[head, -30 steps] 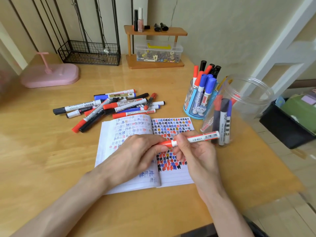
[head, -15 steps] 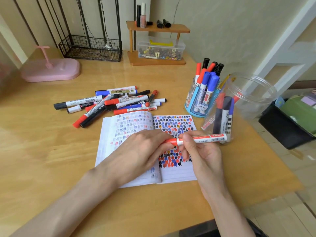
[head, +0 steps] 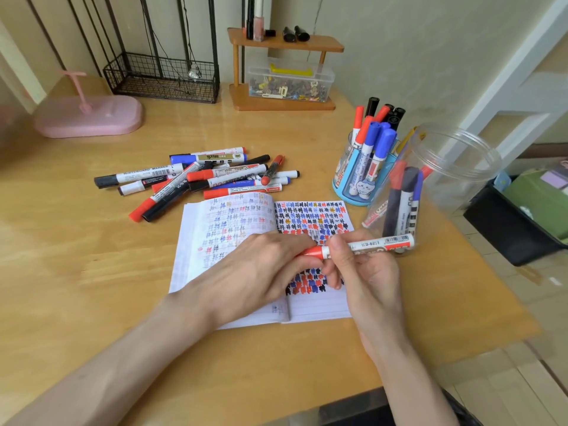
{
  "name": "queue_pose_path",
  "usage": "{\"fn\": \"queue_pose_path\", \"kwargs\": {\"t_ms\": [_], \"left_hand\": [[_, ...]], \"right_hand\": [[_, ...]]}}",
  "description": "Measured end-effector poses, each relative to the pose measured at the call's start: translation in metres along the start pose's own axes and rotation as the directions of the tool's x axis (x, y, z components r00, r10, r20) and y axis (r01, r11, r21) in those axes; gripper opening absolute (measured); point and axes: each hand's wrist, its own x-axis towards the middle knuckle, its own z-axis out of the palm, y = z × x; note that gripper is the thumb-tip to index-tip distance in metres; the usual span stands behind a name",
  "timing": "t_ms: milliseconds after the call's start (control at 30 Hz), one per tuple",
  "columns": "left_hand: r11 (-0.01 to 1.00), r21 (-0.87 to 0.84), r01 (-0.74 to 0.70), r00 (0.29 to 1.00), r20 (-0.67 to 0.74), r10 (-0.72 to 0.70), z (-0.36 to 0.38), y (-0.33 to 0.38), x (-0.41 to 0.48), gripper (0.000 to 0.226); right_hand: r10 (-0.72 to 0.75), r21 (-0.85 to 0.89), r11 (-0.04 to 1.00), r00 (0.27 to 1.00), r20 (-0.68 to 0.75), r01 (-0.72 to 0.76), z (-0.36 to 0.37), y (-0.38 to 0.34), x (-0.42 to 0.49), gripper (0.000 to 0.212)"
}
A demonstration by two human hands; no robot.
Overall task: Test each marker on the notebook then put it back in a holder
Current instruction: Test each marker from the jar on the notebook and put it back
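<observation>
Listener: Where are the hands?

Describer: Both hover over an open notebook lying flat on a wooden bench. The left hand comes in from the lower left and the right hand from the lower right. They meet above the right-hand page.

Listener: What do they hold?

Describer: One red marker, held level, its red cap pointing left. The left grip is closed round the cap. The right grip pinches the white barrel just beside the cap, thumb on top. Cap and barrel meet, but I cannot tell whether the cap is pressed fully home. The barrel's tail reaches right, crossing in front of the base of a clear jar.

Listener: And the pages?

Describer: Rows of small red, blue and black scribbles fill most of the right page. Fainter ones show on the left page.

Listener: Where are the other markers?

Describer: A pile of markers lies on the bench just beyond the notebook. To the right, a blue holder stands packed with upright red, blue and black ones. The clear jar, just beside it and nearer, holds a few leaning ones.
</observation>
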Motion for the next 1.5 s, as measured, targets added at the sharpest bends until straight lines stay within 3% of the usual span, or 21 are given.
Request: {"fn": "queue_pose_path", "kwargs": {"t_ms": [133,267,433,567,667,733,833,1000,1167,1367,1500], "left_hand": [[0.979,-0.192,0.074,0.992,0.119,-0.051,-0.005,-0.003,-0.002,0.025],[0.960,-0.250,0.128,0.982,0.168,-0.088,-0.003,-0.001,-0.002,0.024],[0.998,-0.023,0.050,0.998,-0.025,-0.050,0.009,0.000,-0.005,0.027],[0.984,0.176,-0.009,0.991,-0.128,0.033,0.008,0.006,-0.005,0.029],[0.945,0.322,-0.059,0.986,-0.130,0.106,0.010,0.004,-0.004,0.037],[0.959,0.281,-0.037,0.991,-0.114,0.071,0.014,0.003,-0.003,0.041],[0.997,0.072,0.010,0.999,-0.035,-0.007,0.017,0.000,-0.003,0.040],[0.985,-0.099,0.141,0.989,-0.039,-0.145,-0.007,-0.021,-0.009,0.029],[0.991,-0.050,0.123,0.991,-0.038,-0.125,0.003,-0.019,-0.005,0.034],[0.991,0.013,0.130,0.989,-0.069,-0.128,0.010,-0.018,-0.007,0.044],[0.990,0.078,0.118,0.992,-0.064,-0.113,0.013,-0.020,-0.009,0.049]], "right_hand": [[-0.013,-0.037,0.999,0.998,0.057,0.016,-0.003,0.000,-0.003,0.015],[-0.002,-0.024,1.000,0.999,0.053,0.004,-0.004,-0.003,-0.005,0.015],[0.037,0.059,0.998,0.992,-0.122,-0.030,0.001,-0.003,-0.004,0.017],[0.037,0.058,0.998,0.988,-0.151,-0.029,0.003,-0.003,-0.006,0.023],[0.038,0.057,0.998,0.989,-0.141,-0.030,0.002,-0.003,-0.004,0.030],[0.020,0.036,0.999,0.990,-0.136,-0.015,0.001,-0.001,-0.004,0.029],[0.018,0.000,1.000,0.992,-0.127,-0.018,0.000,0.000,-0.005,0.024],[0.147,0.168,0.982,0.918,-0.369,-0.090,-0.034,-0.005,0.004,0.033],[0.047,-0.024,0.998,0.985,-0.166,-0.052,-0.025,0.000,-0.002,0.021],[0.068,-0.140,0.987,0.997,-0.048,-0.074,-0.042,0.004,-0.009,0.018],[0.078,-0.203,0.975,0.995,-0.065,-0.090,-0.045,0.013,-0.013,0.016]]}}
